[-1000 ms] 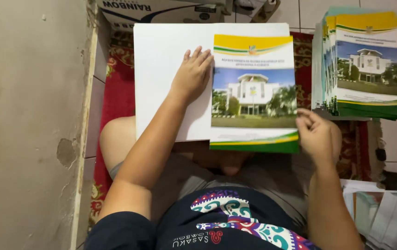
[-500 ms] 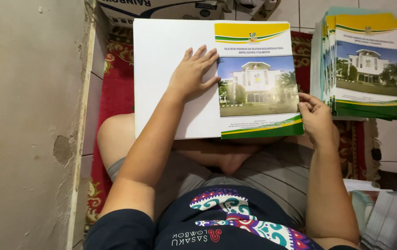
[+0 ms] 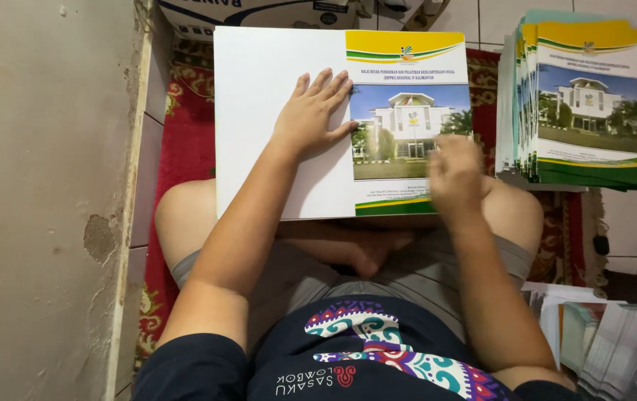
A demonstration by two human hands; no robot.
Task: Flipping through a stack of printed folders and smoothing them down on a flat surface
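Note:
A large white sheet (image 3: 259,96) lies across my crossed legs, its right half printed as a cover (image 3: 407,111) with a yellow and green band and a photo of a white building. My left hand (image 3: 315,111) lies flat on the white half, fingers spread, right at the edge of the printed part. My right hand (image 3: 456,174) is blurred over the lower right corner of the cover, fingers loosely curled, touching it. I cannot tell whether it grips the edge.
A thick stack of the same printed covers (image 3: 586,96) stands to the right on the tiled floor. A red patterned rug (image 3: 185,148) lies under me, a bare wall (image 3: 44,200) runs along the left, a cardboard box (image 3: 259,11) sits ahead, loose papers (image 3: 608,341) lie at lower right.
The sheet has slid away from me and now lies flat and unfolded. My right hand moved from the cover's right edge onto its lower right corner. My left hand stayed pressed on the white half.

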